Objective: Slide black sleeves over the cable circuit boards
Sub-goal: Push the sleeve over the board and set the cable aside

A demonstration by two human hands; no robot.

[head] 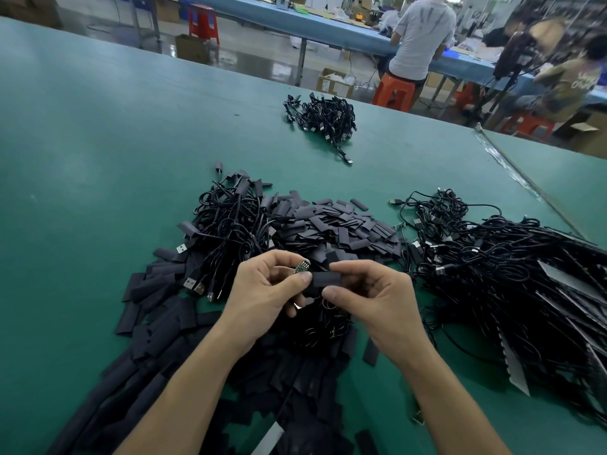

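My left hand (pixel 267 287) pinches a small green circuit board (pixel 301 268) on the end of a black cable, its tip pointing up and right. My right hand (pixel 371 292) pinches a flat black sleeve (pixel 325 279) between thumb and forefinger, held level just right of the board. The sleeve's left end touches my left thumb, a little below the board. Both hands hover over a heap of loose black sleeves (pixel 338 228).
A tangle of sleeved USB cables (pixel 226 221) lies left of the heap, and a large pile of cables (pixel 512 264) on the right. A smaller cable bundle (pixel 325 118) sits far back on the green table (pixel 98 152). More sleeves (pixel 157 353) spread near me. People sit at benches behind.
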